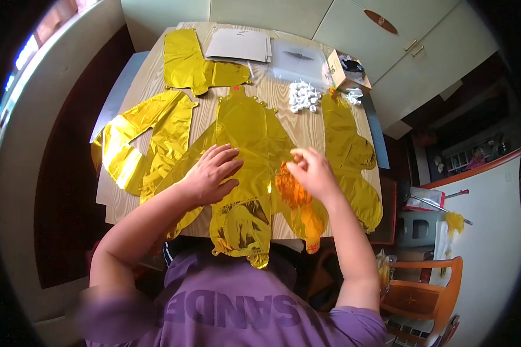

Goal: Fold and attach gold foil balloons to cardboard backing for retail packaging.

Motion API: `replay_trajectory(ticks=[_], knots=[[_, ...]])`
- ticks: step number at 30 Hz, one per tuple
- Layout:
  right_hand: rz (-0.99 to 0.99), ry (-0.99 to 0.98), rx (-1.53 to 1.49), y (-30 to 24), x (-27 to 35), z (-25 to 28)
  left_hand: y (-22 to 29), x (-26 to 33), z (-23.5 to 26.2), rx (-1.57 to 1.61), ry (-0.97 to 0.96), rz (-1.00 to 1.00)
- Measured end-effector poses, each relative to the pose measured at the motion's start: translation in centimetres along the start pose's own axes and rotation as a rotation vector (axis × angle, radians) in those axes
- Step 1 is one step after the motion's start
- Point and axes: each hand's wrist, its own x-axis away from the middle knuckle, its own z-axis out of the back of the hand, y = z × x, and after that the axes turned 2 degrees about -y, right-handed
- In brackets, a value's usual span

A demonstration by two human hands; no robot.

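Note:
A large flat gold foil balloon [252, 136] is spread across the middle of the table, its lower end hanging at the near edge. My left hand [214, 170] lies on its left part, palm down with fingers stretched out. Over its right part my right hand [314, 173] is closed with the fingers curled in. Whatever is between those fingertips, if anything, is too small to make out. Below the right hand, the foil shows a crinkled orange patch [295, 194]. Small tabs stick out along the balloon's upper edge, with a red spot at the top.
More flat gold foil balloons lie on the wooden table [278, 104]: one at far left [179, 61], a folded one at left [168, 139], one at right [347, 150]. White small pieces [304, 96], paper sheets [237, 45], a clear plastic bag [295, 61] and a box [347, 72] sit behind.

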Motion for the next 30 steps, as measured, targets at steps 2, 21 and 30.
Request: replay_trajectory(ticks=[2, 21, 30], knots=[[0.077, 0.047, 0.269, 0.8, -3.5, -0.3, -0.2, -0.1, -0.3, 0.005, -0.004, 0.002], [0.105, -0.287, -0.775, -0.2, -4.8, -2.1, 0.1, 0.3, -0.1, 0.009, -0.052, 0.079], [0.664, 0.095, 0.383, 2.3, -3.7, -4.4, -0.1, 0.5, 0.0, -0.014, -0.038, 0.064]])
